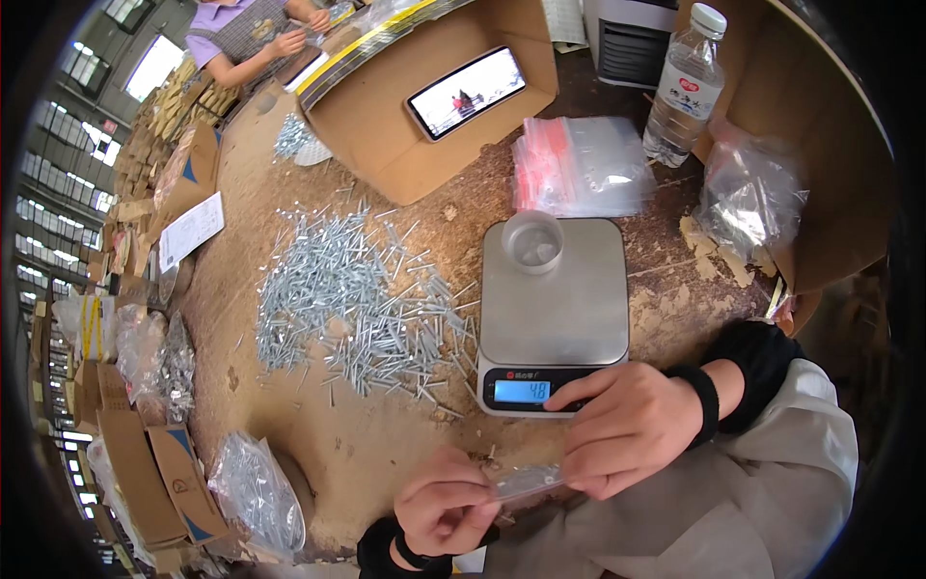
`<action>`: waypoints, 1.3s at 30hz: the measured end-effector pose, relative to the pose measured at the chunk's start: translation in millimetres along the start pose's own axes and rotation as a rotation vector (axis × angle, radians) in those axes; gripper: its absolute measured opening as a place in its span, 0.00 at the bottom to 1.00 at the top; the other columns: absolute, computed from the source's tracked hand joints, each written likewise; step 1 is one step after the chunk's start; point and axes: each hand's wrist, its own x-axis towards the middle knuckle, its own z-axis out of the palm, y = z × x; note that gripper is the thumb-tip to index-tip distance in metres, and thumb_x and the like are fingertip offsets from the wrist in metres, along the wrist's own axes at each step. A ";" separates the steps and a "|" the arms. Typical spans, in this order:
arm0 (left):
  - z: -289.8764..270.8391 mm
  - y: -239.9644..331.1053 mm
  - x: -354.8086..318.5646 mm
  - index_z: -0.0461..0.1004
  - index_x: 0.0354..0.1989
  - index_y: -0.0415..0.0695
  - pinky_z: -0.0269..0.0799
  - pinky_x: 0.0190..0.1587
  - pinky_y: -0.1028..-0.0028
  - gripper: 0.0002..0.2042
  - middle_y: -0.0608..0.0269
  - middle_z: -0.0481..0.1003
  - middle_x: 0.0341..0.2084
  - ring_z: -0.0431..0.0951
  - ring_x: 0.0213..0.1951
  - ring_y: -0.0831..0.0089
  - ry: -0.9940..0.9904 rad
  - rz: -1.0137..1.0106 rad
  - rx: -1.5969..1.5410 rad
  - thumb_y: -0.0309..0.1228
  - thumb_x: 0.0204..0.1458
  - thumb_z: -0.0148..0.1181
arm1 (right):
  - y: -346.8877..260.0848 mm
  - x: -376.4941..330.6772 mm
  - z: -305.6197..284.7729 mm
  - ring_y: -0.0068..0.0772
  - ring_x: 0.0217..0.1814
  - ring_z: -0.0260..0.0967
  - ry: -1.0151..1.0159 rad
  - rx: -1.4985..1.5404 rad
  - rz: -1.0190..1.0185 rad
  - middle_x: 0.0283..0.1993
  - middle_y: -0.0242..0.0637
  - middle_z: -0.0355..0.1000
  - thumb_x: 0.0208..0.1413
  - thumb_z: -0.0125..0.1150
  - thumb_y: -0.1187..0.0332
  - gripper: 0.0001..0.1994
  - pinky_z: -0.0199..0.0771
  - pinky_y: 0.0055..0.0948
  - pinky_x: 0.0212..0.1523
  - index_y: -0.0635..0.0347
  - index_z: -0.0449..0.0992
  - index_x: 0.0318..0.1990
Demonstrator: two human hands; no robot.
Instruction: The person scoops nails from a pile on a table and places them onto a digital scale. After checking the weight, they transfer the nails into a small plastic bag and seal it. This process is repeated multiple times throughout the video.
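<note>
A small clear plastic bag [526, 480] is stretched between my hands near the table's front edge. My left hand [442, 504] pinches one end of it. My right hand [632, 420] grips the other end, while its index finger reaches out to the front panel of a digital scale [555, 314], beside the lit blue display. A small round translucent cup [532, 241] stands on the far part of the scale's steel plate. Left of the scale spreads a loose heap of thin silver screws or nails [347, 299]; their exact kind is too small to tell.
Beyond the scale lie stacked red-edged zip bags [579, 169] and a water bottle [685, 92]. A phone [468, 92] rests in an open cardboard box [386, 159]. Crumpled plastic [752, 193] sits at right, a filled plastic bag [256, 492] at lower left. Another person [251, 43] works at far left.
</note>
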 end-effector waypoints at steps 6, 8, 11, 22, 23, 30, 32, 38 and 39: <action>0.3 8.7 -8.0 0.75 0.34 0.37 0.71 0.36 0.65 0.07 0.54 0.75 0.30 0.75 0.30 0.62 0.104 0.072 0.011 0.18 0.47 0.65 | 4.7 0.7 7.0 0.30 0.24 0.70 -0.050 0.106 -0.049 0.24 0.29 0.70 0.55 0.66 0.67 0.06 0.80 0.37 0.43 0.55 0.75 0.29; -6.3 12.5 -17.6 0.68 0.34 0.41 0.69 0.33 0.64 0.07 0.57 0.71 0.28 0.71 0.29 0.66 0.217 0.049 0.050 0.29 0.56 0.60 | 5.3 0.7 6.3 0.31 0.23 0.70 -0.062 0.095 -0.052 0.23 0.29 0.70 0.53 0.68 0.68 0.07 0.80 0.36 0.41 0.56 0.75 0.28; -41.5 33.3 -22.1 0.67 0.38 0.42 0.69 0.37 0.67 0.08 0.58 0.72 0.33 0.71 0.33 0.66 0.691 0.044 0.237 0.34 0.61 0.55 | 3.3 1.0 4.2 0.32 0.21 0.69 -0.045 0.057 -0.030 0.20 0.29 0.69 0.50 0.70 0.67 0.08 0.79 0.36 0.39 0.55 0.75 0.26; -243.9 48.2 -124.6 0.67 0.45 0.41 0.61 0.61 0.60 0.07 0.53 0.73 0.49 0.71 0.54 0.58 0.306 -0.640 1.395 0.30 0.65 0.49 | -1.5 5.6 6.7 0.31 0.22 0.68 -0.147 -0.097 -0.087 0.21 0.28 0.66 0.50 0.67 0.68 0.08 0.79 0.35 0.41 0.54 0.73 0.25; -240.7 44.6 -119.1 0.67 0.45 0.40 0.61 0.61 0.60 0.07 0.52 0.73 0.51 0.71 0.55 0.58 0.331 -0.678 1.317 0.31 0.65 0.49 | -0.9 4.1 7.9 0.31 0.22 0.68 -0.152 -0.111 -0.084 0.21 0.28 0.66 0.50 0.67 0.68 0.08 0.79 0.35 0.41 0.54 0.73 0.25; -214.4 68.0 -94.0 0.67 0.50 0.41 0.57 0.64 0.63 0.12 0.49 0.70 0.57 0.68 0.60 0.59 0.418 -0.609 1.012 0.29 0.61 0.55 | -0.5 -0.3 6.7 0.32 0.24 0.68 -0.164 -0.143 -0.099 0.22 0.29 0.64 0.51 0.66 0.67 0.09 0.77 0.35 0.41 0.55 0.72 0.26; -194.4 74.0 -86.2 0.67 0.51 0.42 0.58 0.64 0.63 0.13 0.50 0.70 0.57 0.68 0.59 0.60 0.431 -0.488 1.095 0.26 0.59 0.57 | 0.8 -1.1 9.0 0.33 0.25 0.68 -0.120 -0.156 -0.098 0.22 0.30 0.64 0.51 0.66 0.67 0.09 0.77 0.35 0.41 0.55 0.71 0.25; -77.3 54.4 20.1 0.68 0.55 0.40 0.70 0.47 0.72 0.20 0.57 0.73 0.50 0.74 0.47 0.69 -0.095 -0.597 0.834 0.22 0.52 0.60 | 4.4 -3.3 9.3 0.34 0.27 0.70 -0.053 -0.229 -0.069 0.24 0.31 0.67 0.53 0.66 0.66 0.10 0.77 0.35 0.42 0.55 0.71 0.25; -73.3 31.2 36.6 0.69 0.54 0.40 0.71 0.46 0.71 0.20 0.57 0.74 0.49 0.75 0.45 0.67 -0.131 -0.554 0.861 0.22 0.52 0.60 | 4.1 -5.0 6.5 0.35 0.27 0.69 -0.044 -0.240 -0.065 0.24 0.31 0.66 0.53 0.65 0.66 0.10 0.77 0.36 0.42 0.55 0.71 0.25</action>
